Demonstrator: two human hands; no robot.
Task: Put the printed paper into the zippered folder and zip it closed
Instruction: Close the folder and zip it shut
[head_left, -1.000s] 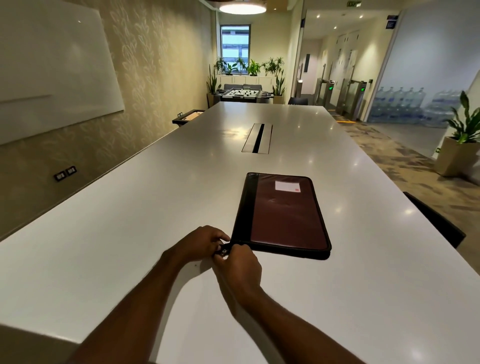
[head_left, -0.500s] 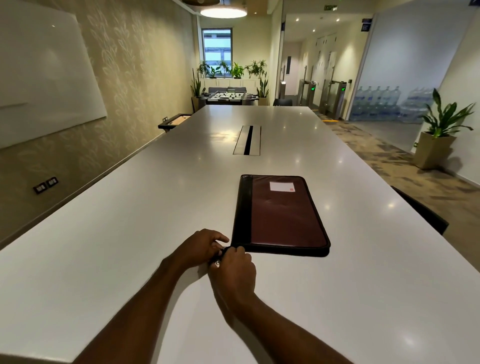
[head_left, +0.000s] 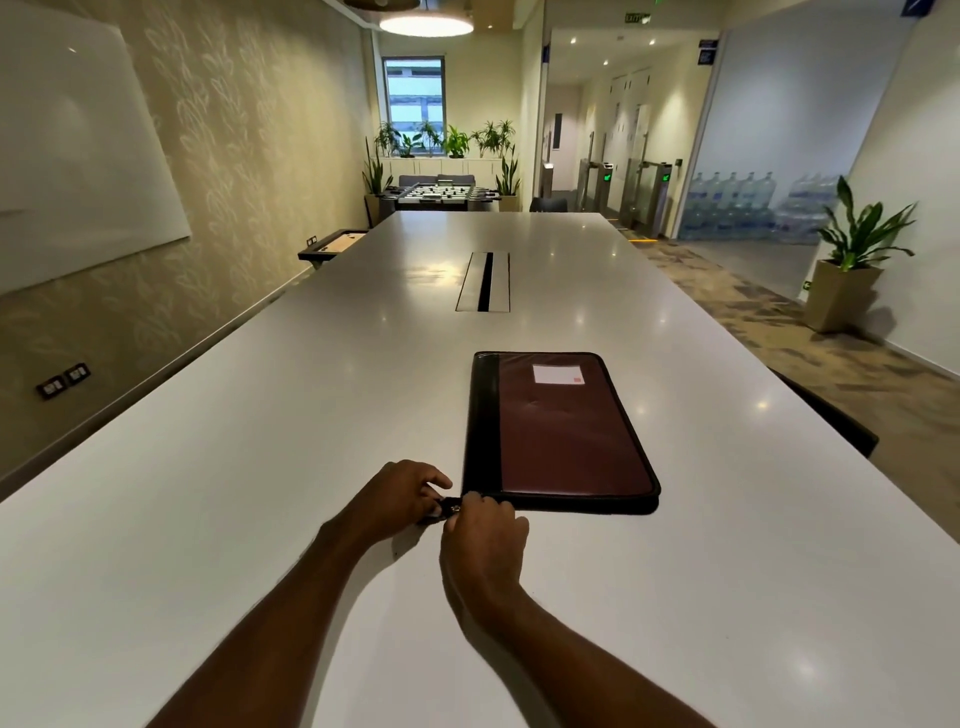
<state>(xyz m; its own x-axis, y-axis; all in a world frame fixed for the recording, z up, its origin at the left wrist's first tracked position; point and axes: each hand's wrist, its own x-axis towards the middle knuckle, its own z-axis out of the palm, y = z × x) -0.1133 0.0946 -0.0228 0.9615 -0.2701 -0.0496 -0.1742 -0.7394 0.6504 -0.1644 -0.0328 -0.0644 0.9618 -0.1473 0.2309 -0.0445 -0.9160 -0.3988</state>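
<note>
On table (head_left: 260, 467), zippered folder (head_left: 566, 431) lies lengthwise, pointing away.

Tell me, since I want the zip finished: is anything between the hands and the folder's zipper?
Nothing visible. Both the left hand and right hand already pinch the zipper pull at the zippered folder's near left corner. The white table around it is bare.

Far beyond the hands, a green ceiling sign (head_left: 638, 17) appears to read "EXIT". The white label (head_left: 559, 374) on the zippered folder (head_left: 566, 441) is illegible.
</note>
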